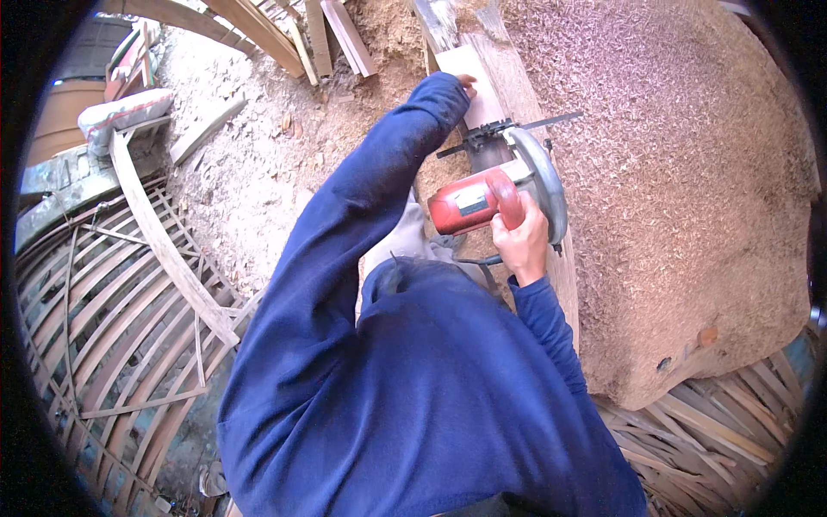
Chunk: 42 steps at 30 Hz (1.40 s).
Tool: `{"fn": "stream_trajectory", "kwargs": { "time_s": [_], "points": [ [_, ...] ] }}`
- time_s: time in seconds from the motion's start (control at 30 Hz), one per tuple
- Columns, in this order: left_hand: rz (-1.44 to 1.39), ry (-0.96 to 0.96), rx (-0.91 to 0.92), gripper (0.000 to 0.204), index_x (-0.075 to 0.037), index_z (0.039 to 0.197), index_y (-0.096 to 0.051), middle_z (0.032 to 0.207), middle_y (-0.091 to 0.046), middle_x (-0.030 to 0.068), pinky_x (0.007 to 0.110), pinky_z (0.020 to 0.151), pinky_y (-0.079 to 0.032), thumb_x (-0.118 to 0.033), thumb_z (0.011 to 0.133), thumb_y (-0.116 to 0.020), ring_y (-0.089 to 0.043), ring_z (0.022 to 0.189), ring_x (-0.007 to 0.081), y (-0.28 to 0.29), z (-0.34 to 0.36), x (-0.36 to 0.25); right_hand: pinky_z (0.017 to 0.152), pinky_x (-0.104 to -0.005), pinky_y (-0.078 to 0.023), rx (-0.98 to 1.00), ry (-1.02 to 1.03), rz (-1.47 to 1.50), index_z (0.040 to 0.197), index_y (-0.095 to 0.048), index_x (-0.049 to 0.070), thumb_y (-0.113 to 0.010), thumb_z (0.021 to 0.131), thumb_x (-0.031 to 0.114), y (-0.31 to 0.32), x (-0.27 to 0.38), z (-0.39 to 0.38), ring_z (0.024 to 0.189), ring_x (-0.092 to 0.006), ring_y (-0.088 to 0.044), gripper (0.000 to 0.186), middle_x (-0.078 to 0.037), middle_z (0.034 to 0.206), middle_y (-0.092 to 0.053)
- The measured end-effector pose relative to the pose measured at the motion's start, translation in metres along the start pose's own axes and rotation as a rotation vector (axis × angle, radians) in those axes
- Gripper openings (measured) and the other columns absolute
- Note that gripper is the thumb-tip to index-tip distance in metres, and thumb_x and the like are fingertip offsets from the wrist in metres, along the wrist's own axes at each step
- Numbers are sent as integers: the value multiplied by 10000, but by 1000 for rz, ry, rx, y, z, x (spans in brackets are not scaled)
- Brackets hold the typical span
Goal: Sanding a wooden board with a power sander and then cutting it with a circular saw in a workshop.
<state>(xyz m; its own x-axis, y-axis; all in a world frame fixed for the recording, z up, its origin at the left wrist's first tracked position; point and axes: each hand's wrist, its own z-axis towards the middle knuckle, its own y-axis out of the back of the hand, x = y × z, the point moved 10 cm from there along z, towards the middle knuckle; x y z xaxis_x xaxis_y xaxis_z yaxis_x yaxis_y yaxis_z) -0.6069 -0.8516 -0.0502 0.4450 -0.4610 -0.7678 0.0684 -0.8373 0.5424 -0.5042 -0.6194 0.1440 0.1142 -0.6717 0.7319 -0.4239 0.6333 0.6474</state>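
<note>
A red circular saw [465,205] with a grey blade guard [551,185] rests on a pale board [469,69]. My right hand [524,243] is wrapped round the saw's red rear handle. Across the front of the saw's base runs a dark metal guide bar [551,119]. Farther ahead, my left hand [467,84] is at the left edge of the pale board, its visible fingertips bent over it; the sleeve hides most of this hand. Beneath the board lies a long, rough timber beam [508,69]. The blade itself is hidden.
A broad heap of wood shavings [689,189] fills the right side. Loose strips [724,422] lie at lower right. Slatted wooden framework [129,319] and a curved beam [164,241] stand at left, near a pale sack [125,112]. Several planks [349,39] lie at the top.
</note>
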Motion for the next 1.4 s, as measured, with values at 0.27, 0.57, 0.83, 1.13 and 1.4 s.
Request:
{"fn": "stream_trajectory", "kwargs": {
  "time_s": [0.27,0.57,0.83,1.13,1.4],
  "points": [
    [117,712,-307,1143,-89,1498,-229,1547,-138,287,499,1164,-153,-645,635,-730,-127,1449,409,6,54,43,653,-454,-490,12,-9,-9,863,-552,21,-634,723,73,-5,10,12,778,-428,-641,170,-223,755,-634],
    [121,734,-281,1435,-24,1517,-71,1591,-35,205,506,1182,-33,-703,482,-796,-3,1477,352,-2,59,52,665,-423,-513,58,-80,57,899,-552,26,-650,702,48,-9,14,23,800,-405,-665,222,-210,794,-651],
    [258,585,-457,1090,-89,1268,-372,1341,-337,152,485,1133,-138,-646,451,-829,-282,1300,311,57,23,9,675,-423,-516,58,-92,53,902,-550,26,-654,707,58,-11,18,28,810,-405,-665,224,-211,806,-654],
    [236,628,-475,1108,-64,1251,-343,1209,-402,122,400,1072,-299,-559,422,-886,-351,1196,280,48,38,3,662,-415,-500,25,-71,55,894,-558,24,-642,714,50,-12,21,28,757,-399,-646,200,-197,771,-632],
    [242,575,-435,1141,-38,1294,-321,1238,-390,150,410,1091,-268,-559,442,-873,-341,1211,300,56,40,-8,646,-429,-514,12,-63,40,933,-566,43,-670,708,85,-8,17,24,768,-407,-659,250,-194,787,-654]
  ]
}}
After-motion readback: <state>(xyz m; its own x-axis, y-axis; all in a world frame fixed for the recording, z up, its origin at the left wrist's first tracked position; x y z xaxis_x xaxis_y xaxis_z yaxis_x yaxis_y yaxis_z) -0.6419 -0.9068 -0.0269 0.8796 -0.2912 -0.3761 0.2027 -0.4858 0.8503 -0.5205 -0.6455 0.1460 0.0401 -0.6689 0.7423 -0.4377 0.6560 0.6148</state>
